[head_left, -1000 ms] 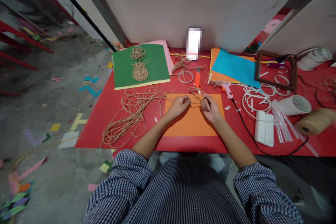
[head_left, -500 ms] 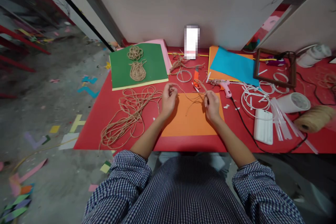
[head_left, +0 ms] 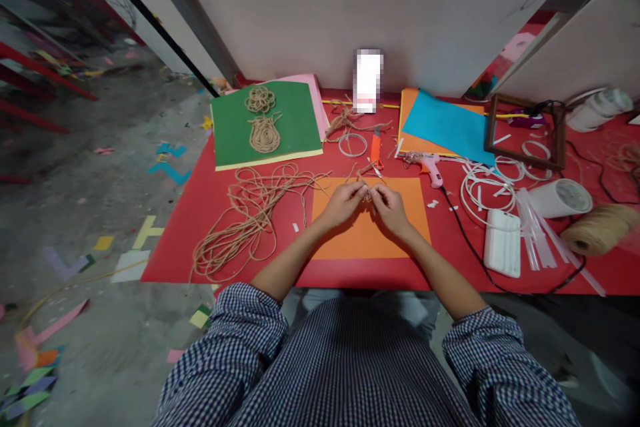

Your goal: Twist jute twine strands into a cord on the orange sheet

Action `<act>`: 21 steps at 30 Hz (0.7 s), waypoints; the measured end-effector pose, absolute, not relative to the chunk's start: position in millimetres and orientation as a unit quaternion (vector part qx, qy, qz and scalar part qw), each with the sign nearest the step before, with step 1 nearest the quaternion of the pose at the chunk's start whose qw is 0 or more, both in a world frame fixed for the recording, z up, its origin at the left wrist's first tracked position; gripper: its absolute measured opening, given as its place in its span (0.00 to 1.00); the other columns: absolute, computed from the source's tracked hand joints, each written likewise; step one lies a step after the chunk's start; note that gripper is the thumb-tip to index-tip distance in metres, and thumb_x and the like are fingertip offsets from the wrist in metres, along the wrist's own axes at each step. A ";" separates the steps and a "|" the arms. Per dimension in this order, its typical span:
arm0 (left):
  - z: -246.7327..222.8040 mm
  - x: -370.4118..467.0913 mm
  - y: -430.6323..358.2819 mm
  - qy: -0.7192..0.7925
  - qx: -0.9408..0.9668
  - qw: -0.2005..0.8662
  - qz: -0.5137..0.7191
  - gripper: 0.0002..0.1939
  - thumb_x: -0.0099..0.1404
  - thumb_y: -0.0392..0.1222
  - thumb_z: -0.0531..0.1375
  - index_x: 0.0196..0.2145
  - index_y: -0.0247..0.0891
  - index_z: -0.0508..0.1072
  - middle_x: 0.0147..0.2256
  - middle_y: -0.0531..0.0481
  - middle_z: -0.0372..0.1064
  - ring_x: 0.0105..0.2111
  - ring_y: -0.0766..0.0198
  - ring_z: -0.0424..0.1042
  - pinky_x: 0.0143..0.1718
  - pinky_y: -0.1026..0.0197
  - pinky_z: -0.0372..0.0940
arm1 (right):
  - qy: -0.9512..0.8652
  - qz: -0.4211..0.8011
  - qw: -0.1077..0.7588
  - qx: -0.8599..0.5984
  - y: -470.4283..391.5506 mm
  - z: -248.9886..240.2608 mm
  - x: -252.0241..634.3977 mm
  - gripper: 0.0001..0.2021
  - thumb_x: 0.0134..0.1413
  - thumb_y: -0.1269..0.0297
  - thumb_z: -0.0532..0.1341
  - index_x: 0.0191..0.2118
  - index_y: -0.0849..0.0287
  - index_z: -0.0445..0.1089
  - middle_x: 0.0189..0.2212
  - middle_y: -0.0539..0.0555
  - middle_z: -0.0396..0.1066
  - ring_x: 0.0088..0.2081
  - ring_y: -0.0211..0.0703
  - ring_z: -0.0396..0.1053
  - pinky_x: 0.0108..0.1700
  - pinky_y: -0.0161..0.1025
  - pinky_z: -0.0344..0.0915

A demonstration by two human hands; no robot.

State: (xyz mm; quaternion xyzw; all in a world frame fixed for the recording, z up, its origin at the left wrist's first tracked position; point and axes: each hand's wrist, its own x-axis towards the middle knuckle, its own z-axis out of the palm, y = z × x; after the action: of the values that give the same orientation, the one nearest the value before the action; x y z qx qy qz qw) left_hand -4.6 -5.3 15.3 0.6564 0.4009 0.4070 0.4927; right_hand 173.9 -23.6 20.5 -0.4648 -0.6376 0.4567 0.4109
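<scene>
My left hand (head_left: pixel 347 201) and my right hand (head_left: pixel 389 208) meet above the orange sheet (head_left: pixel 370 247), fingertips pinched close together. Between them they hold a thin piece of jute twine (head_left: pixel 369 192), mostly hidden by the fingers. Just beyond the fingertips lie an orange utility knife (head_left: pixel 376 150) and some loose twine ends. To the left of my left hand a long tangle of twine (head_left: pixel 250 220) spreads over the red table (head_left: pixel 175 240). A pink glue gun (head_left: pixel 431 170) rests to the right, beyond my right hand.
Two coiled twine shapes (head_left: pixel 265 133) lie on a green sheet (head_left: pixel 230 127) at the back left. Rightward are a blue sheet (head_left: pixel 445 127), a wooden frame (head_left: pixel 525 159), white cord (head_left: pixel 467 193), glue sticks (head_left: pixel 537 233), a twine spool (head_left: pixel 597 230) and a black cable (head_left: pixel 463 230).
Both hands have moved inward from the sheet's two sides until the fingertips meet. The twine that stretched between them is now bunched at the fingers.
</scene>
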 end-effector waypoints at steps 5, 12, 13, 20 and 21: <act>15.3 -4.2 -5.0 0.344 0.509 0.663 0.429 0.28 0.68 0.68 0.61 0.31 0.39 0.65 0.23 0.58 0.52 0.23 0.70 0.49 0.27 0.63 0.47 | -0.563 0.561 0.444 -0.414 -24.9 26.2 171.7 0.21 0.69 0.42 0.60 0.32 0.53 0.63 0.19 0.44 0.58 0.20 0.36 0.55 0.25 0.37 0.52; 15.2 -10.8 -2.4 0.295 0.485 0.723 0.394 0.27 0.67 0.66 0.64 0.37 0.35 0.75 0.19 0.60 0.46 0.20 0.71 0.43 0.25 0.63 0.39 | -0.592 0.518 0.440 -0.432 -23.4 32.4 176.7 0.23 0.69 0.40 0.59 0.33 0.55 0.66 0.21 0.46 0.60 0.23 0.37 0.56 0.28 0.38 0.52; 15.6 -12.1 -2.3 0.295 0.486 0.724 0.390 0.27 0.67 0.66 0.64 0.37 0.35 0.76 0.19 0.60 0.46 0.20 0.71 0.42 0.24 0.63 0.40 | -0.609 0.497 0.436 -0.437 -22.8 32.5 177.9 0.23 0.69 0.40 0.58 0.33 0.55 0.66 0.22 0.46 0.61 0.24 0.38 0.57 0.29 0.38 0.53; 20.9 -13.8 0.4 0.345 0.536 0.672 0.376 0.27 0.64 0.65 0.67 0.33 0.33 0.79 0.20 0.57 0.55 0.21 0.71 0.51 0.25 0.62 0.46 | -0.688 0.399 0.407 -0.450 -17.0 24.2 180.9 0.21 0.72 0.46 0.55 0.33 0.56 0.69 0.27 0.49 0.69 0.28 0.40 0.62 0.35 0.39 0.58; 22.0 -12.5 0.8 0.358 0.544 0.659 0.377 0.28 0.63 0.66 0.67 0.31 0.33 0.79 0.21 0.55 0.58 0.22 0.71 0.54 0.26 0.62 0.48 | -0.696 0.394 0.400 -0.448 -16.8 23.4 180.6 0.20 0.72 0.47 0.55 0.33 0.56 0.69 0.28 0.50 0.70 0.28 0.40 0.63 0.36 0.39 0.58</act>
State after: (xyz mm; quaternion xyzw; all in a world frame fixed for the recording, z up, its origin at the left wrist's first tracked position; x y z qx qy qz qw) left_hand -12.5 0.8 22.0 0.5437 0.3576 0.3775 0.6588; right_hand 180.6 -16.8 23.4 -0.4476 -0.6958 0.3942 0.4001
